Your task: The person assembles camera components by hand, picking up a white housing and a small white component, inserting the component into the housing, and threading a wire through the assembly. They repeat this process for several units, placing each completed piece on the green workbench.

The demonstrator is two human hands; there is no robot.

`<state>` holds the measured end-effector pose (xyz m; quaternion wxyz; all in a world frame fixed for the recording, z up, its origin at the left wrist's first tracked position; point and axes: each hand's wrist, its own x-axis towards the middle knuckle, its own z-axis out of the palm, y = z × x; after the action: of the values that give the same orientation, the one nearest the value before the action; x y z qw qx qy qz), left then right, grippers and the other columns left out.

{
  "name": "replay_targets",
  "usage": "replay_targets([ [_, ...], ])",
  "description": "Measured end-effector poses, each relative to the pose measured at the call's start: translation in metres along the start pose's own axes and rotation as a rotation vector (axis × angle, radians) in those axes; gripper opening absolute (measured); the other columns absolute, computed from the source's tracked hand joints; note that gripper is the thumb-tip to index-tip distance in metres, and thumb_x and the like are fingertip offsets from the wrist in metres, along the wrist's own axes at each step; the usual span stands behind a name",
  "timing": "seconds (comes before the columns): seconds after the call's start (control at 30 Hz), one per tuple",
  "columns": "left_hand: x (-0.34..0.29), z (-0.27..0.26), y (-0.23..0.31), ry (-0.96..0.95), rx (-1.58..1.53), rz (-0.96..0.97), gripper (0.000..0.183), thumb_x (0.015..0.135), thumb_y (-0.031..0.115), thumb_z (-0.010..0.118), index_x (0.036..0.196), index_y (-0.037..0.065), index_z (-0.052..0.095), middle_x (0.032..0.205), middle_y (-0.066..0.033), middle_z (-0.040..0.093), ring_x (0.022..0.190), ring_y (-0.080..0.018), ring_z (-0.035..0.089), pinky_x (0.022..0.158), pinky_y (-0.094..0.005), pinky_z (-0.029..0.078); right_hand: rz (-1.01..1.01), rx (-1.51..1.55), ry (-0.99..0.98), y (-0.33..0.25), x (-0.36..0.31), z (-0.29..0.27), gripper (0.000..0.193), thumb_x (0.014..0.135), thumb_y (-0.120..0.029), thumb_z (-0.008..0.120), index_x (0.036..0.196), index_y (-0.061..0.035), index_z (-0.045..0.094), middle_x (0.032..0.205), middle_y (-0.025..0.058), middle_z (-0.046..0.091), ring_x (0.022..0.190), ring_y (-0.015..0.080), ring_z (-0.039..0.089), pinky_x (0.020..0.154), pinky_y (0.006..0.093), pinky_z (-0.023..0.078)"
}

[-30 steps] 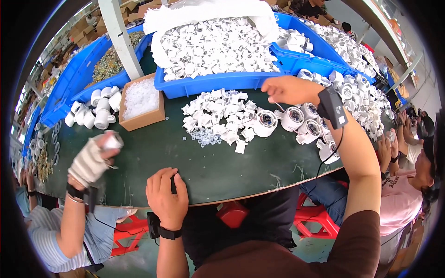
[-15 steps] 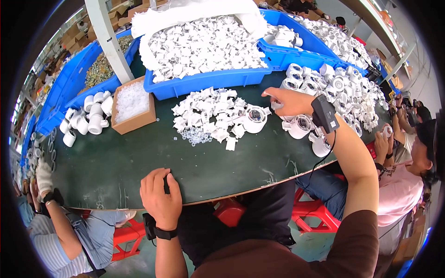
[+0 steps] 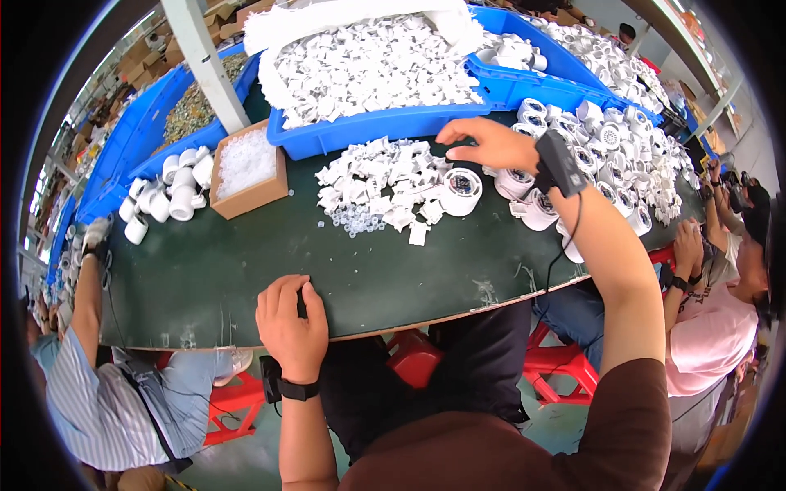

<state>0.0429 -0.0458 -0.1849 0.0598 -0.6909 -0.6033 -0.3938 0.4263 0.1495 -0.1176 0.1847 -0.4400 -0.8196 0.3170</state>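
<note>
My right hand (image 3: 494,144) hovers over the table with its thumb and fingers apart, pointing left; I see nothing in it. Just below its fingertips stands a round white housing (image 3: 461,193) with an open, dark-centred face. To the left of that housing lies a heap of small white plastic clips (image 3: 372,176), with small clear rings (image 3: 357,219) along its near side. More white housings (image 3: 536,209) stand under and beside my right wrist. My left hand (image 3: 292,321) rests at the table's front edge, fingers stretched out and holding nothing.
A blue bin (image 3: 385,129) full of white parts stands behind the heap, beside a cardboard box (image 3: 252,192) of clear pieces. White cylinders (image 3: 182,203) lie at left, and a large pile of housings (image 3: 610,155) at right. Co-workers sit on both sides of the green table (image 3: 393,278).
My right hand has moved left and farther back, from beside the housings to above the single round one. My left hand stays at the table edge. The whole view has shifted slightly.
</note>
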Motion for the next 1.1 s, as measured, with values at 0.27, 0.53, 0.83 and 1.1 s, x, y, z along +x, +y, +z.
replay_targets([
  [0.27, -0.003, 0.001, -0.005, 0.041, 0.021, 0.004, 0.008, 0.09, 0.012, 0.067, 0.097, 0.008, 0.07, 0.103, -0.0029, 0.07, 0.094, -0.027, 0.063, 0.082, -0.0392, 0.048, -0.056, -0.518, -0.097, -0.067, -0.04, 0.023, 0.073, 0.078, -0.039, 0.082, 0.138, -0.0057, 0.057, 0.12, 0.0159, 0.067, 0.113, 0.033, 0.056, 0.105, 0.0438, 0.04],
  [0.53, -0.019, -0.005, 0.011, -0.046, -0.321, -0.036, 0.009, 0.09, 0.007, 0.067, 0.098, 0.007, 0.071, 0.103, -0.0061, 0.071, 0.098, -0.0292, 0.064, 0.089, -0.0395, 0.049, 0.025, -0.104, 0.216, -0.11, -0.079, 0.049, 0.059, 0.082, -0.019, 0.081, 0.132, -0.005, 0.054, 0.115, 0.0069, 0.062, 0.101, 0.014, 0.059, 0.086, 0.0291, 0.049],
  [0.83, -0.033, 0.003, 0.078, -0.23, -0.806, -0.115, 0.059, 0.101, 0.017, 0.057, 0.148, -0.008, 0.032, 0.147, -0.0269, 0.037, 0.133, -0.0419, 0.04, 0.113, -0.0467, 0.033, -0.042, 0.3, 0.404, -0.157, -0.106, 0.209, 0.069, 0.08, -0.006, 0.081, 0.14, -0.0013, 0.047, 0.129, 0.0219, 0.059, 0.114, 0.0356, 0.062, 0.096, 0.0396, 0.051],
  [1.1, -0.025, -0.005, 0.065, -0.176, -0.492, -0.036, 0.044, 0.092, 0.008, 0.063, 0.133, -0.002, 0.051, 0.131, -0.0205, 0.052, 0.118, -0.0389, 0.049, 0.102, -0.0455, 0.041, -0.133, 0.416, 0.217, -0.163, -0.1, 0.174, 0.061, 0.084, -0.001, 0.075, 0.14, -0.0073, 0.054, 0.104, 0.0033, 0.05, 0.084, 0.013, 0.046, 0.078, 0.025, 0.042],
])
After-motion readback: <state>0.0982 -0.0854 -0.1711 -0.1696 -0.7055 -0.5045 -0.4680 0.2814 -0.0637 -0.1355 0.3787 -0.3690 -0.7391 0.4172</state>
